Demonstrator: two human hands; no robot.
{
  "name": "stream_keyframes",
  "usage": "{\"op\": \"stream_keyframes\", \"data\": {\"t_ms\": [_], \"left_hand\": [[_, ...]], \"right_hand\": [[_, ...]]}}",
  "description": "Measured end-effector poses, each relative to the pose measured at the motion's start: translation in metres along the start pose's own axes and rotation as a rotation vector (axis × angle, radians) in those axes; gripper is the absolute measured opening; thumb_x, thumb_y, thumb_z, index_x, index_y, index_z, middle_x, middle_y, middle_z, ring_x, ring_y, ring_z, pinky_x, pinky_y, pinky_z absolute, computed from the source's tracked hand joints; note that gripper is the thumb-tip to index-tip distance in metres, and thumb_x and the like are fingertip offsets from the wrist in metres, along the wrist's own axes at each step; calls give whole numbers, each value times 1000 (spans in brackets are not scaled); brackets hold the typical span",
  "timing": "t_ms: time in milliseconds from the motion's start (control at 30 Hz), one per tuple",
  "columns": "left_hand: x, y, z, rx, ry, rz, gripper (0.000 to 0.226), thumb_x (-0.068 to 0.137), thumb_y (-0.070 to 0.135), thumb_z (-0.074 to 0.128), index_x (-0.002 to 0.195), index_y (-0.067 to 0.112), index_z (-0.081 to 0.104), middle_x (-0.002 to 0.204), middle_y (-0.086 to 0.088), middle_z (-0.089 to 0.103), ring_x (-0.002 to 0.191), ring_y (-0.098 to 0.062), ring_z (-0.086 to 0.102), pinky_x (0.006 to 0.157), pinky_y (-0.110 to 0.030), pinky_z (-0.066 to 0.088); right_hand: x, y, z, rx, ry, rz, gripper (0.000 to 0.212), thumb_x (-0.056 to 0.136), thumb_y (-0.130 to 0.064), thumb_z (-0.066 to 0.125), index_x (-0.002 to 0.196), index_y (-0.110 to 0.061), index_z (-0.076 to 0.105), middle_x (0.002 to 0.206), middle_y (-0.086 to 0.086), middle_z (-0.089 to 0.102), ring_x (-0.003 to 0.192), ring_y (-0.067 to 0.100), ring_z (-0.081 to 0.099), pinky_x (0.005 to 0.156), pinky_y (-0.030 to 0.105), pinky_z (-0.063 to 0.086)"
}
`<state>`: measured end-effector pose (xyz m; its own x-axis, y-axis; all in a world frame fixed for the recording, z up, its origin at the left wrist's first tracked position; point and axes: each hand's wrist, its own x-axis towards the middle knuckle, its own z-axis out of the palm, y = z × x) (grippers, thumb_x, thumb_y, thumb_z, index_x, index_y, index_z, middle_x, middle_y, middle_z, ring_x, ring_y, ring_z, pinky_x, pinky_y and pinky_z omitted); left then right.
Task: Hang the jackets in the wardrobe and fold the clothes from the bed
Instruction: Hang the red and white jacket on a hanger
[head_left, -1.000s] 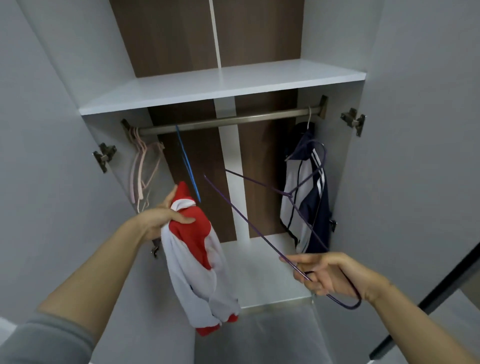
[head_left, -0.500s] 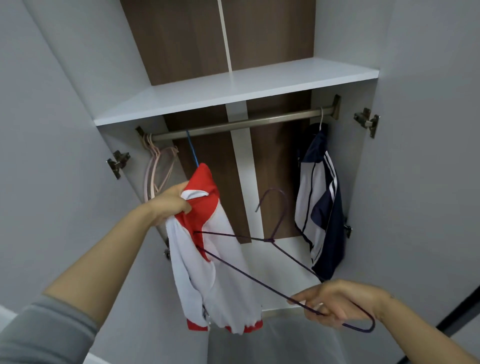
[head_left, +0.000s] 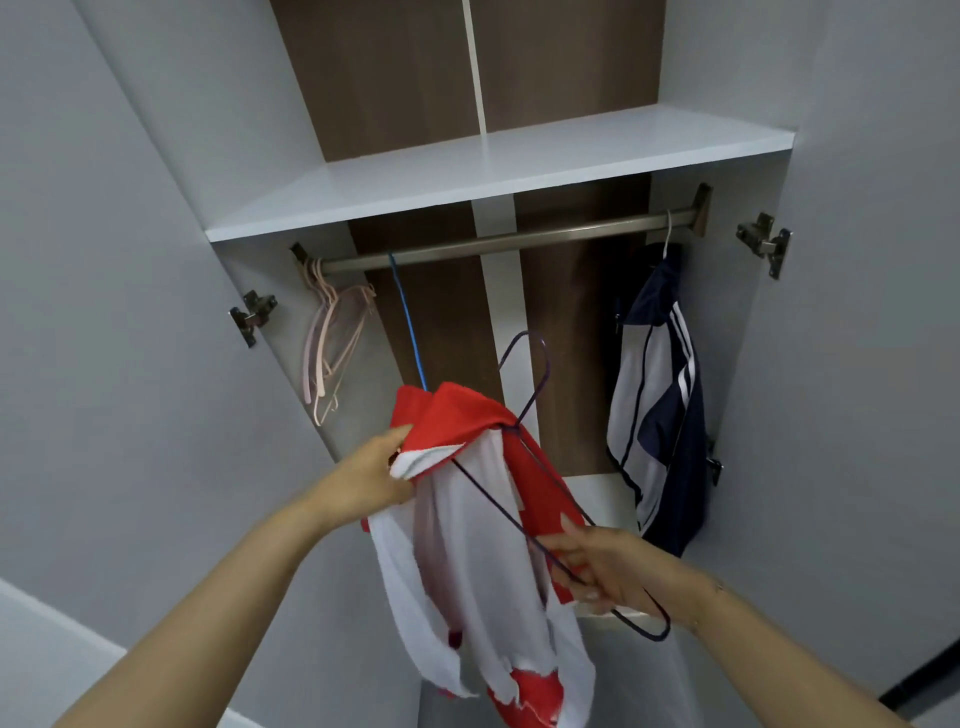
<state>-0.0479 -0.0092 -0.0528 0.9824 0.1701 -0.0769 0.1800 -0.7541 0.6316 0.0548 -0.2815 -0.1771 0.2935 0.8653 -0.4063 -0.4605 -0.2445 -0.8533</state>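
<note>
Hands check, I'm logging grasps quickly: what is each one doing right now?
Left hand: grips the red and white jacket at its collar.
Right hand: holds the purple hanger by its lower end.

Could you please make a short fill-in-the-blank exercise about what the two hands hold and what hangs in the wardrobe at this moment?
1. The left hand grips the red and white jacket near its ____.
2. The right hand holds a ____ wire hanger.
3. The navy and white jacket hangs at the ____ end of the rail.
4. The empty hangers at the other end of the rail are ____.

Missing words: collar; purple; right; pink
</note>
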Motion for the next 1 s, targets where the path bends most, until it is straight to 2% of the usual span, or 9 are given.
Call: {"op": "stream_keyframes", "data": {"t_ms": [133, 233, 333, 433, 533, 733, 800, 900, 1000], "left_hand": [[-10, -15, 11, 168, -231, -115, 67, 83, 32, 76, 138, 19, 42, 131, 0, 53, 118, -17, 53, 103, -35, 45], [-9, -1, 14, 303, 214, -94, 113, 75, 56, 73, 155, 28, -2, 154, 0, 24, 141, -24, 28, 114, -48, 34], [3, 22, 18, 522, 366, 229, 78, 87, 68, 41, 153, 32, 20, 154, 5, 29, 146, -18, 20, 119, -53, 13], [19, 37, 23, 463, 275, 412, 55, 98, 58, 23, 114, 20, 60, 113, 4, 59, 115, -17, 52, 108, -48, 31], [32, 34, 22, 505, 364, 538, 56, 100, 53, 21, 94, 15, 60, 89, 3, 56, 85, -17, 52, 76, -31, 36], [46, 28, 1, 189, 491, 472, 23, 102, 25, 39, 82, 20, 49, 75, 11, 43, 75, -3, 44, 75, -24, 37], [43, 20, -13, 57, 555, 368, 26, 103, 20, 40, 79, 14, 48, 74, 10, 45, 73, 0, 47, 73, -18, 37], [34, 10, -27, -71, 551, 243, 31, 105, 23, 39, 80, 6, 47, 72, 3, 42, 66, -7, 42, 67, -26, 36], [22, 13, -34, -150, 565, 240, 31, 104, 26, 38, 76, 18, 46, 70, 5, 41, 63, -1, 40, 61, -15, 36]], "right_hand": [[5, -1, -9, -45, 22, -17, 65, 76, -66, 69, 111, -12, 62, 81, 3, 55, 60, 11, 40, 57, 22, 33], [4, -6, -16, -135, 20, -20, 74, 76, -67, 70, 110, -2, 63, 80, 4, 57, 57, 10, 42, 55, 23, 32], [4, -18, -20, -239, -15, -17, 109, 66, -74, 72, 131, 10, 45, 78, 5, 55, 54, 10, 41, 49, 21, 32], [1, -32, -21, -275, -94, -7, 110, 64, -77, 71, 134, 5, 47, 79, 2, 57, 56, 10, 44, 51, 21, 35], [-6, -50, -24, -300, -151, -5, 98, 69, -78, 65, 133, -6, 53, 82, 1, 61, 61, 10, 49, 55, 21, 37], [-13, -84, -47, 12, -406, -108, 91, 91, -75, 17, 146, -6, 43, 142, 23, 49, 108, 27, 61, 86, 32, 52], [-10, -78, -53, 219, -258, -176, 82, 93, -69, 27, 142, -7, 48, 145, 21, 48, 112, 30, 62, 89, 35, 53], [13, -49, -39, -17, 225, -287, 43, 91, -44, 57, 131, -27, 58, 141, 6, 56, 117, 18, 61, 90, 30, 52], [53, -25, 6, -292, 299, -195, 67, 83, -39, 74, 141, -37, 41, 143, -12, 45, 128, 12, 48, 96, 26, 44]]}}
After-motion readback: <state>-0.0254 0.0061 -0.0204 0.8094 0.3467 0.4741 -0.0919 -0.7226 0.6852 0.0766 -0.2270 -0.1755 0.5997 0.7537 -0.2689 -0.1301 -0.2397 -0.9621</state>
